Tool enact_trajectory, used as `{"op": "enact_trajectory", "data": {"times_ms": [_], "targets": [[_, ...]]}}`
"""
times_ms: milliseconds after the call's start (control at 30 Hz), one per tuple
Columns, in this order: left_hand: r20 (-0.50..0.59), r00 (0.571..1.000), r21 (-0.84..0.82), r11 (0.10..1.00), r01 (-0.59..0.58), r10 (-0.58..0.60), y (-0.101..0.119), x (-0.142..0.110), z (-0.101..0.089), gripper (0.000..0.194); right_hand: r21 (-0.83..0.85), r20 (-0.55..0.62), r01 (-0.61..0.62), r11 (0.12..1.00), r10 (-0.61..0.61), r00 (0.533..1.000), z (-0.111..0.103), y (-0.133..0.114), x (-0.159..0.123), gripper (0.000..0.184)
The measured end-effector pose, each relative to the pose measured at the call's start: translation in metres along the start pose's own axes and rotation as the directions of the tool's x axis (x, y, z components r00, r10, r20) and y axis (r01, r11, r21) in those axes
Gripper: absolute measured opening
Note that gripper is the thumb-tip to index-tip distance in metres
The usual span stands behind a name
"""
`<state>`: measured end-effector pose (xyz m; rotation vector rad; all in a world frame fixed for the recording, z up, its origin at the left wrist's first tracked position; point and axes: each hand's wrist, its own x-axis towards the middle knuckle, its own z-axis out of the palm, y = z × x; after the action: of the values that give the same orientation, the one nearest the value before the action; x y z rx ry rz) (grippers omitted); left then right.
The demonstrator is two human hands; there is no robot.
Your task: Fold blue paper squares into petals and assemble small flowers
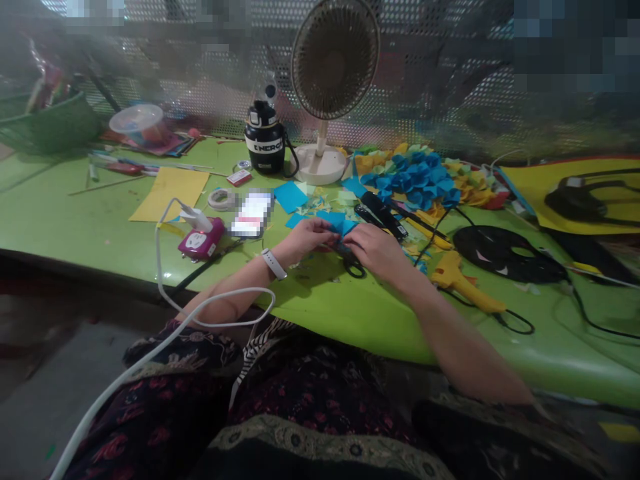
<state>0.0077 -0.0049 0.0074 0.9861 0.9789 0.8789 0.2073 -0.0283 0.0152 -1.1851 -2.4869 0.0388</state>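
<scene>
While my left hand point(305, 240) pinches a scrap of blue paper point(334, 223) at mid-frame, my right hand point(375, 252) curls over black-handled scissors point(354, 268) on the green tabletop point(85, 220), though I cannot tell whether those fingers actually grip them.

Desk fan point(334, 60), black flask point(264, 139), yellow glue gun point(463, 283)

- white smartwatch point(273, 264) on the left wrist point(261, 270)
- dark robe point(320, 393) with red flowers point(155, 437)
- ornate olive-and-cream border point(320, 448)
- black-and-white zebra-striped strip point(253, 350)
</scene>
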Motion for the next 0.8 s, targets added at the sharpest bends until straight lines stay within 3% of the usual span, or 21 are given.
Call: {"op": "enact_trajectory", "data": {"times_ms": [300,500,667,800], "targets": [[0.035,0.999,-0.089,0.996,0.008,-0.005,-0.005,0.001,-0.002,0.026,-0.039,-0.07,-0.042,0.998,0.04,0.997,-0.003,-0.004,-0.003,0.025],[0.007,1.0,-0.144,0.989,-0.02,0.021,-0.001,-0.003,0.0,0.026,-0.036,-0.224,-0.106,0.994,0.096,0.97,-0.006,-0.011,-0.006,0.028],[-0.042,0.998,-0.195,0.979,-0.062,0.055,-0.002,-0.005,0.002,0.023,-0.017,-0.207,-0.091,0.996,0.085,0.975,0.0,-0.015,-0.006,0.027],[-0.018,0.997,-0.191,0.979,-0.074,0.072,-0.007,-0.003,0.001,0.024,-0.017,-0.217,-0.097,0.995,0.091,0.972,0.004,-0.015,-0.005,0.027]]}}
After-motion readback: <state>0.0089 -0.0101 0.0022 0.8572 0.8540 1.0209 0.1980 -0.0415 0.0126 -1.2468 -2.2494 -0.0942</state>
